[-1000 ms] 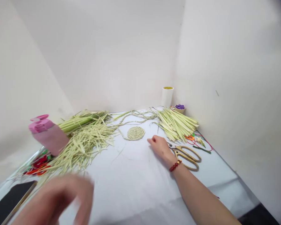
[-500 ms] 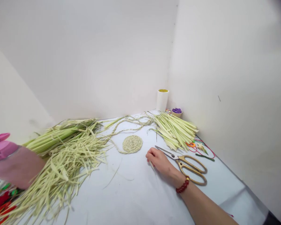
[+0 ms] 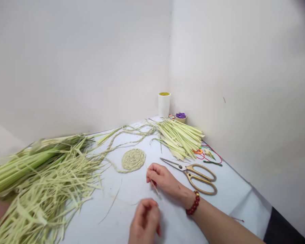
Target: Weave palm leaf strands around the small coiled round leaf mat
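Note:
My right hand, with a dark red bead bracelet at the wrist, is closed in a pinch. A thin, pale, stick-like piece pokes out below its fingers; its exact kind is too small to tell. Lower in the view, my left hand has its fingers curled in with the thumb against them, and anything inside is hidden. A flat coiled disc of braided straw lies just beyond my right hand, its braid tail running left. Gold-handled scissors rest with blades parted, right beside my right hand.
A big heap of shredded leaf strips covers the left side. Pale green strips lie at the back right, near a white cylinder and a small bowl of purple pieces. Coloured cords lie by the wall.
My left hand has come into view at the bottom. The view has swung to the right, and the pink-lidded container has nearly left it. My right hand still holds the thin piece.

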